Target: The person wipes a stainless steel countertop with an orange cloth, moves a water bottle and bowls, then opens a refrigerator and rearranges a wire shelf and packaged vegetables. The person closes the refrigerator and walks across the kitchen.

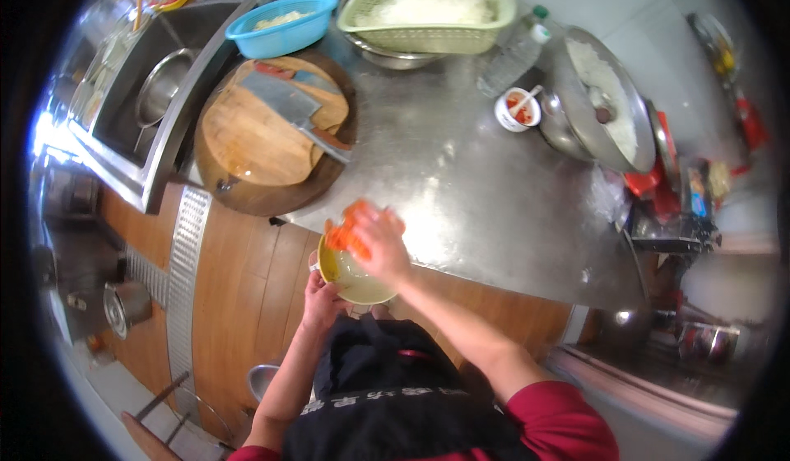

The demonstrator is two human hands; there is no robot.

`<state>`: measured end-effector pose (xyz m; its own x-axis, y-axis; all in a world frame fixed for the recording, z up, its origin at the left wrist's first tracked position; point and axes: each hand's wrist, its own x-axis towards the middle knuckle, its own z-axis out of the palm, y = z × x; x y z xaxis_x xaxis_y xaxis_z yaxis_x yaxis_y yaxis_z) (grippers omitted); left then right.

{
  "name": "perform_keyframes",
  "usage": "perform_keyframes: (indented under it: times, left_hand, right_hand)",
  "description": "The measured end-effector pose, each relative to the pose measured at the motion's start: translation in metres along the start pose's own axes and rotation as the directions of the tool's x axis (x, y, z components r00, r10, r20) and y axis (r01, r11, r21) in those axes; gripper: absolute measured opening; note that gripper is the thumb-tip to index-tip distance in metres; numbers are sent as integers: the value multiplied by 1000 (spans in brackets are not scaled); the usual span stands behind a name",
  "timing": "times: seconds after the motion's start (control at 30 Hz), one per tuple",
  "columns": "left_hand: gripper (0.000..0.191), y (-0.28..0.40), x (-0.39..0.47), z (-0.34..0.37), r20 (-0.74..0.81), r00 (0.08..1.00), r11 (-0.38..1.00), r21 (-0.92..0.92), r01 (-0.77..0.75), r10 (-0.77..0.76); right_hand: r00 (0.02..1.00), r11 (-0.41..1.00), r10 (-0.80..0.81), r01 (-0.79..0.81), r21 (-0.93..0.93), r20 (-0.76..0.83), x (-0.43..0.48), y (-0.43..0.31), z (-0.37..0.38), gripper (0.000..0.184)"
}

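My left hand (323, 298) grips the rim of a pale yellow bowl (361, 285), tilted in front of my apron at the steel table's near edge. Over the bowl's far side, my right hand (381, 243) clutches a bright orange bunch (347, 239). Motion blurs it, so I cannot tell whether it is cloth or food. The inside of the bowl looks wet and partly lies behind my right hand. Beyond the bowl, to the left, a cleaver (281, 98) and a second knife (331, 144) rest on a round wooden chopping board (259, 140).
A steel sink (213, 84) adjoins the steel table (419, 127). Along the back stand a blue basket (281, 38), a green basket (426, 38) of white food, and a plastic bottle (512, 59). A white tub (507, 121) with a spoon is beside a large steel basin (645, 146).
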<state>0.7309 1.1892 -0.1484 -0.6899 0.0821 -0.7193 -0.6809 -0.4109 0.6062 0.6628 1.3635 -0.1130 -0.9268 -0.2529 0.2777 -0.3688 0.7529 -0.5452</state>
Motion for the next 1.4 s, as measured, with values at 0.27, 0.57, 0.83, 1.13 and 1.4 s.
perform_keyframes:
  times: [0.27, 0.57, 0.83, 1.13, 1.4]
  left_hand:
    - [27, -5, -11, -1, 5, 1000, 1000, -23, 11, -11]
    - [34, -17, -7, -11, 73, 997, 998, -58, 1, 3]
    - [35, -15, -11, -10, 124, 992, 998, -55, -4, 11]
    - [32, -18, -8, -16, 164, 986, 1000, 7, -10, 9]
    - [34, -19, -2, -17, 201, 979, 999, 13, 37, -39]
  right_hand:
    - [930, 791, 302, -120, 600, -212, -39, -11, -34, 22]
    - [993, 985, 113, -115, -127, -20, -44, 21, -38, 62]
    - [933, 831, 286, -127, 542, -219, -28, -7, -17, 32]
    - [26, 396, 917, -169, 903, -397, -214, 126, -244, 31]
    - [-136, 530, 762, -431, 730, -633, -233, 271, -316, 32]
